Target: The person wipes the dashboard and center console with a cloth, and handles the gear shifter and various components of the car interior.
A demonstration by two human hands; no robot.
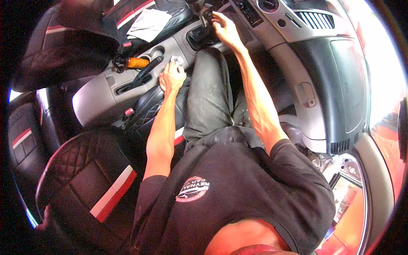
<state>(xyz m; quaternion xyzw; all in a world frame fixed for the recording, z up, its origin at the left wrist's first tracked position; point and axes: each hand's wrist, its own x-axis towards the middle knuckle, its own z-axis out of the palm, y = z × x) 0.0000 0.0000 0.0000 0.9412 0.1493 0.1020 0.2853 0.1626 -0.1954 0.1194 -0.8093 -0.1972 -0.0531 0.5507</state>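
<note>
My left hand (172, 77) rests at the right side of the grey centre console (95, 95), closed with fingers bent. A small crumpled white rag (177, 60), cloth or paper, pokes out past its fingertips. Just to the left of this hand is the black handbrake lever (148, 70). Farther up, my right hand (225, 30) is curled against the side of the dark gear lever (205, 16); the fingers' far side is partly hidden. Below the lever lies its black boot (199, 38).
An orange-bodied tool or bottle (138, 63) sits beside the cup holder (156, 52). A folded white cloth (149, 24) lies on the far seat. The dashboard (335, 80) curves along the right, a black seat back (85, 178) stands at lower left, and a door opening (348, 204) is at lower right.
</note>
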